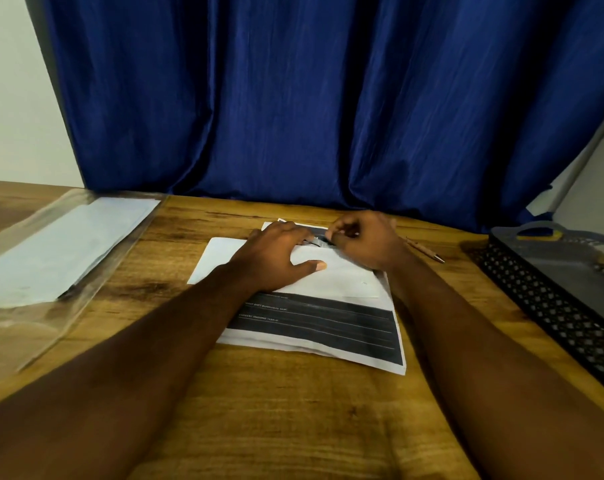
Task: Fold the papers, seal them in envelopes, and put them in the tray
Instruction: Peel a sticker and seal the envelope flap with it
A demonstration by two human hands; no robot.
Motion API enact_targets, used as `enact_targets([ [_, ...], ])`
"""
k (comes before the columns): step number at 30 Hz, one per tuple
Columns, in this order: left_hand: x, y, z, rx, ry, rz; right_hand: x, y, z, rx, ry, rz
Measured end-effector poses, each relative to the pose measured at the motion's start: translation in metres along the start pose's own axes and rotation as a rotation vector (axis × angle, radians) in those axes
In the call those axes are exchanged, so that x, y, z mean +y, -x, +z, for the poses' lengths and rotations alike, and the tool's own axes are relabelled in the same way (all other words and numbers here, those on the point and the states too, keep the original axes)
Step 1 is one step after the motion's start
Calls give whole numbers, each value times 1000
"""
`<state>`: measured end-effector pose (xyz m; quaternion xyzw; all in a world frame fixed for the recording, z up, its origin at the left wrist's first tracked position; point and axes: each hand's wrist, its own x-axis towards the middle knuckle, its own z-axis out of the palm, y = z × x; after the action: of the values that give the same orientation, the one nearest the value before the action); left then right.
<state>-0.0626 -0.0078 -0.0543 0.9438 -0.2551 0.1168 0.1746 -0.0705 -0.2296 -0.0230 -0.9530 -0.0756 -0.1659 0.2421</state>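
At the left, spare envelopes [68, 244] wait in a clear sleeve [13, 306]. Our left hand [276, 252] lies with fingers spread flat on the envelope [342, 278], pinning it to the printed papers [328, 327] beneath so it cannot slide. Our right hand [366, 242] curls its fingers to pinch the envelope's far edge, probably working the flap. A pen [427, 250] lies just beyond, and the tray [550, 306] waits far right.

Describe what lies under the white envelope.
A printed paper with dark bands lies under the envelope; its near part shows. Its middle is covered by the envelope, the left hand pressing it and the right hand pinching its far edge.
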Motion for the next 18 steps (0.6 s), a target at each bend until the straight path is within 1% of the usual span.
enact_targets([
  [1, 0, 0, 1, 8, 3, 11, -4, 3, 3, -37, -9, -36],
  [4, 0, 0, 1, 20, 13, 32, -13, 5, 8, -27, 53, -69],
  [7, 0, 1, 2, 25, 24, 30, -19, 4, 12, -24, 90, -36],
  [11, 0, 3, 1, 43, 54, 28, -24, 4, 19, 72, 168, 41],
  [18, 0, 4, 0, 53, 71, 24, -35, 1, 26, 91, 359, 7],
])
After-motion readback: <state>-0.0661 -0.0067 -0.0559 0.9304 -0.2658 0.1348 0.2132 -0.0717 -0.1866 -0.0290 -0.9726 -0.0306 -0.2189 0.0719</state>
